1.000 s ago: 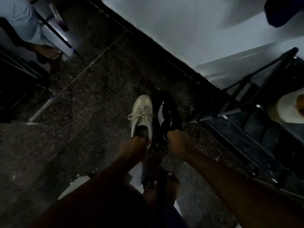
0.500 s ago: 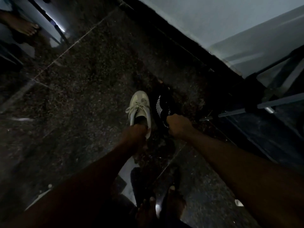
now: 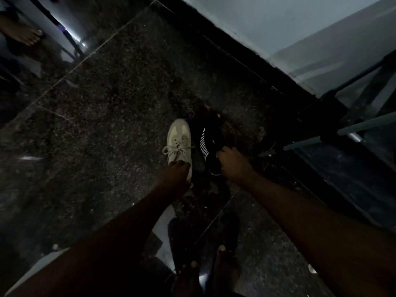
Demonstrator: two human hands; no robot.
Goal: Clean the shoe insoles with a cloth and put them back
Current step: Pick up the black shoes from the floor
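Dark speckled floor point(image 3: 111, 116), left hand point(image 3: 174, 175) clamped on pale shoe point(image 3: 179, 144), right hand point(image 3: 232, 161) on black shoe point(image 3: 209, 140)

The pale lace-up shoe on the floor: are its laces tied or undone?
Tied: the pale lace-up shoe shows a bow with loops across its top.

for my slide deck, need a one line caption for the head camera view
Left hand at the heel of a pale laced shoe, right hand on a black striped shoe, on dark speckled floor.
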